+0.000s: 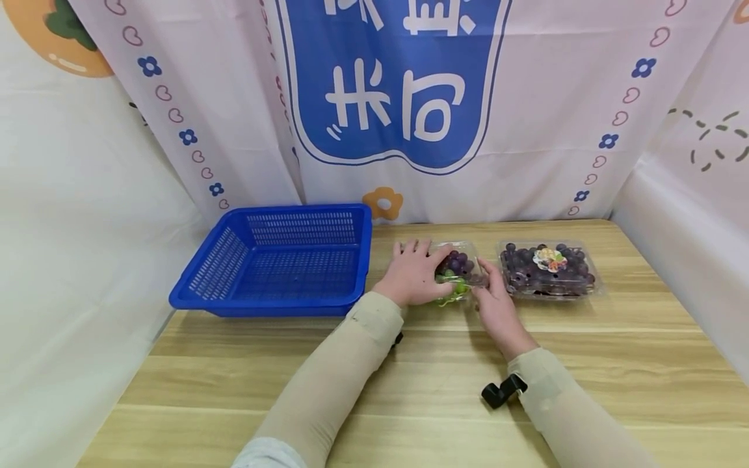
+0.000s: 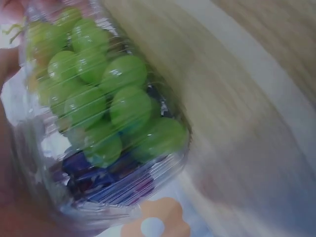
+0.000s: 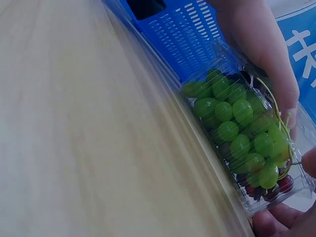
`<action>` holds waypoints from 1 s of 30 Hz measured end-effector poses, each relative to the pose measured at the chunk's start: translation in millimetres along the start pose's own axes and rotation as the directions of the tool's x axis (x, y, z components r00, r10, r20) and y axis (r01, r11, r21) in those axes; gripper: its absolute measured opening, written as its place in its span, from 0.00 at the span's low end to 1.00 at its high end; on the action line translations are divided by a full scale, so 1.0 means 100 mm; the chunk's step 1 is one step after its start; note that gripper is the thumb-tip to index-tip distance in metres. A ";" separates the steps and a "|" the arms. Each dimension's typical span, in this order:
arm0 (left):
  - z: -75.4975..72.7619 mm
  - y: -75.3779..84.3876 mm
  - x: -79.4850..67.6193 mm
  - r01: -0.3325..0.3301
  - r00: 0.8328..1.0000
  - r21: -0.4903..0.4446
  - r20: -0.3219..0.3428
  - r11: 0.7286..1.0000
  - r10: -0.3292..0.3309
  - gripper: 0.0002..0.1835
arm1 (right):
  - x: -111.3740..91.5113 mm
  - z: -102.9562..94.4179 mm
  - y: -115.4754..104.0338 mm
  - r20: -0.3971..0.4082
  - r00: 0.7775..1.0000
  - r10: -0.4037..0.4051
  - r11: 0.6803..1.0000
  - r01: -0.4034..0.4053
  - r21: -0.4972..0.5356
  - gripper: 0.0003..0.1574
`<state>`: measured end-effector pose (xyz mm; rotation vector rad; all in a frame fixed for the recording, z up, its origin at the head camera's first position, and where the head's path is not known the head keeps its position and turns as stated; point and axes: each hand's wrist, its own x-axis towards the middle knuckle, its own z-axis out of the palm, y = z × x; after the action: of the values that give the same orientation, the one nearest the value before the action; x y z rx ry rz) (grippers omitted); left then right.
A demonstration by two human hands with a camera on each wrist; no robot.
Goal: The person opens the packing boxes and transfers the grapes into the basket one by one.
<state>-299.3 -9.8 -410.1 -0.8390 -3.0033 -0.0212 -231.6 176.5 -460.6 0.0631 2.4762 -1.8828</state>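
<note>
Resting the left hand (image 1: 412,276) across the left part of a clear plastic box (image 1: 476,281) on the wooden table (image 1: 439,390), spreading the fingers toward the far edge and stretching the thumb over the near side. Pinching the right end of the same box between the thumb and fingers of the right hand (image 1: 497,309). Placing the box, that way, between both hands, to the right of a blue basket (image 1: 298,270).

Seeing, through the clear ribbed plastic, plump green grapes (image 3: 240,146) packed along the near side and purple grapes (image 1: 459,261) showing behind. Noticing also a thin green stem (image 3: 274,106) curling out at the box's near edge.

Facing a second clear box (image 1: 552,296) just to the right of the right hand, apart from the first. Finding dark grapes (image 1: 517,260) crowded inside from end to end, beneath a lid bearing a round, colourful sticker (image 1: 550,260).

Having the basket standing at the left, near the left forearm, with slotted walls, a slotted floor and a broad rim. Wearing a black wrist mount (image 1: 502,391) by the right sleeve (image 1: 576,409).
</note>
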 end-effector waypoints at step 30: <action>-0.16 -0.13 -0.33 0.070 0.993 -0.106 0.104 0.992 -0.059 0.42 | 0.01 0.00 0.05 -0.019 0.999 -0.037 0.999 0.036 -0.031 0.45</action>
<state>-277.3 -38.7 -395.1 -0.7731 -3.1480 -0.1503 -231.8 177.8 -465.2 0.0358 2.5349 -1.8663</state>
